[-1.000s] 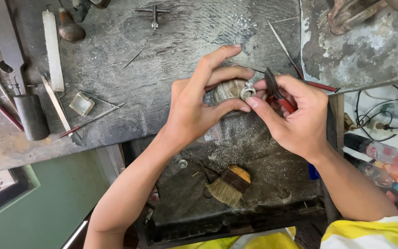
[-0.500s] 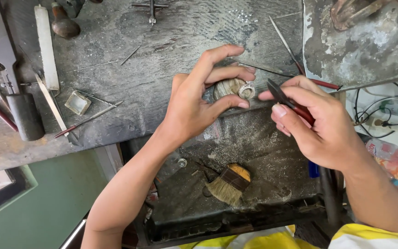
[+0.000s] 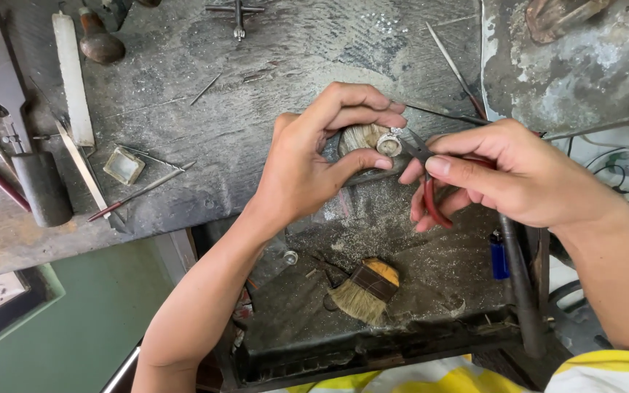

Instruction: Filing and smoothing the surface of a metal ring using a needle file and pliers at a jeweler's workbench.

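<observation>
Centre frame: left hand (image 3: 313, 164) pinches a small silver ring-shaped piece (image 3: 389, 144) against a worn wooden peg (image 3: 362, 138). Right hand (image 3: 507, 178) grips red-handled pliers (image 3: 429, 191), tips just right of the piece, pointing up-left.

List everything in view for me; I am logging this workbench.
Small silver metal ring piece: one, silvery, pinched at left fingertips.
Red-handled metal pliers: one, red and grey, in right hand, tips at the ring piece.
Short bristle brush: one, tan with dark band, in the tray below the bench.
Grey scarred workbench: one, dusty grey, top of view.
White flat stick: one, upper left on bench.
Small square metal dish: one, left on bench.
Blue lighter: one, right of tray.
Left hand: one, centre.
Right hand: one, right.
</observation>
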